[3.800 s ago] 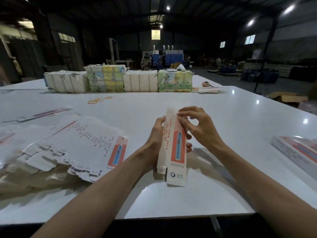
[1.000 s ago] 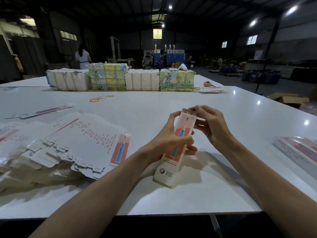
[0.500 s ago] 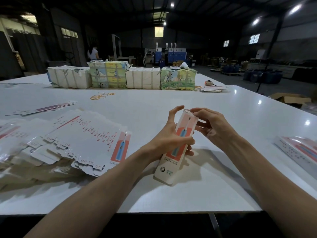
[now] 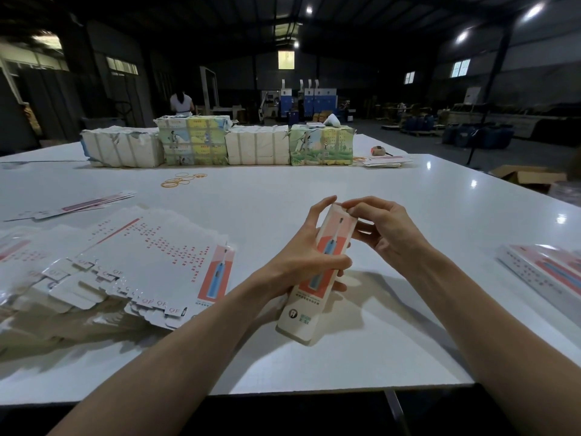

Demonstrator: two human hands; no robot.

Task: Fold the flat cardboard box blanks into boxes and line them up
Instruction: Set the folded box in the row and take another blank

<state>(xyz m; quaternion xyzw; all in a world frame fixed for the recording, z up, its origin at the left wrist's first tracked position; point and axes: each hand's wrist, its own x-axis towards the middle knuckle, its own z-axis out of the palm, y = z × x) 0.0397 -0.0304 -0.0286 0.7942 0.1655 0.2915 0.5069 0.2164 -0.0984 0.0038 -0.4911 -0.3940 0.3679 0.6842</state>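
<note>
White glossy table top (image 4: pixel 283 190) fills most of the view, and everything else lies on it or is held over it. Along its far side stands a row of four wrapped paper bundles (image 4: pixel 257 149), two plain white and two printed green and yellow, set side by side and touching. On the left lies a fanned stack of flat white cardboard box blanks (image 4: pixel 151 256) with red lettering and a coral panel showing a blue toothbrush. Near the right edge lie long white and coral folded boxes (image 4: pixel 547 272), partly cut off by the frame. Between these, over the near middle of the table, a slim white and coral cardboard box (image 4: pixel 327 243) is held tilted, its upper end leaning away and to the right. The left hand (image 4: pixel 301 259) is wrapped round its middle, thumb across the printed front. The right hand (image 4: pixel 383 228) has its curled fingertips pinching the box's top end. Yellow rubber bands (image 4: pixel 182 180) lie loose before the bundles
</note>
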